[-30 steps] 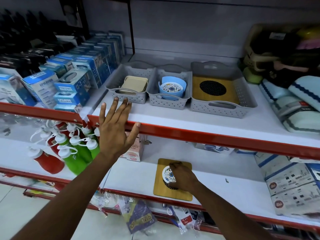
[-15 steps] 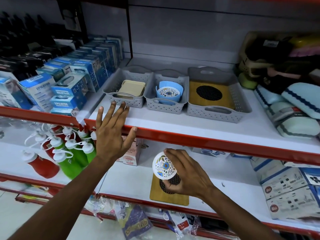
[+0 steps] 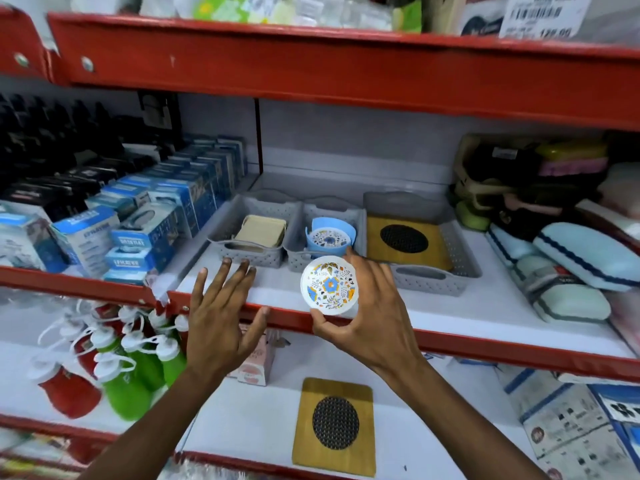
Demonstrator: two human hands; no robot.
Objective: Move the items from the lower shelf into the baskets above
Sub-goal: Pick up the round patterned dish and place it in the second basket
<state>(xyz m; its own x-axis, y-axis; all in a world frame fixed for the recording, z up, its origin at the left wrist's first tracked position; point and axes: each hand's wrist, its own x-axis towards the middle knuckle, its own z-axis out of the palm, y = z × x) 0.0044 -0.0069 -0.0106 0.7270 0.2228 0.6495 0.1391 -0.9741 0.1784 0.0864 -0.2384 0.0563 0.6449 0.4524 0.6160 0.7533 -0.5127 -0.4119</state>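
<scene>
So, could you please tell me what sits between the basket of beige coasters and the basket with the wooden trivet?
In the head view, the middle grey basket, holding a blue holder with floral coasters, sits between them.

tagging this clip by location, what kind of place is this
Most likely a shop aisle selling household goods. Red-edged shelving carries a price label up top, rows of identical blue boxed products, and many matching bottles, all stocked in multiples as for sale.
</scene>
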